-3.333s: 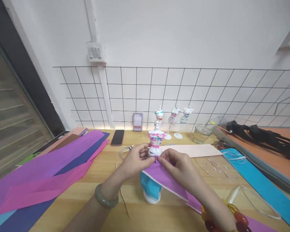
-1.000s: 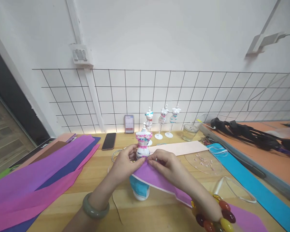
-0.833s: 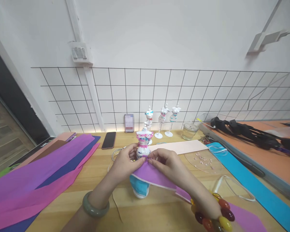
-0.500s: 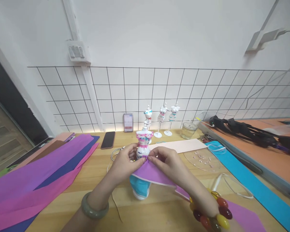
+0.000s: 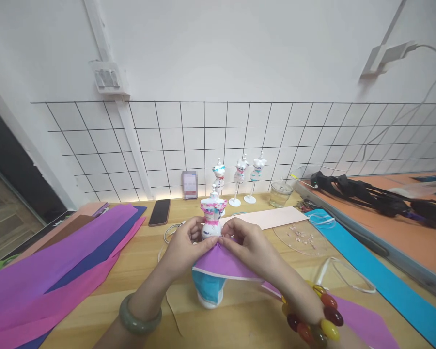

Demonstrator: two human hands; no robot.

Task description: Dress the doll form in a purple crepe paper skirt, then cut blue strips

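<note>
Head view: both bare hands were closed in pinches at the hips of a painted white mannequin (image 5: 212, 211), which stood upright near the front of the wooden tabletop (image 5: 240, 320). Left hand (image 5: 183, 249) gripped a purple strip (image 5: 227, 261) with its thumb in front, fingers curled behind the mannequin and partly hidden. Right hand (image 5: 252, 242) pinched the same strip just beside, thumb tips close together; whether they touched, could not tell. Strip gathered at the pinch, flared out below with a pale edge, ran under the right forearm and reappeared beyond it. Blue cloth (image 5: 206, 286) wrapped the lower part of the form, beneath the strip. Bangle (image 5: 140, 322) on left wrist, beaded bracelet (image 5: 329, 327) on right.

Behind, three smaller mannequins (image 5: 241, 169) stood near the wall, a glass (image 5: 280, 195) to their right. Phone (image 5: 160, 212) lay flat, left of centre. Coloured cloths (image 5: 76, 242) overlapped at far left; small beads (image 5: 301, 236) lay scattered right of the right hand.
</note>
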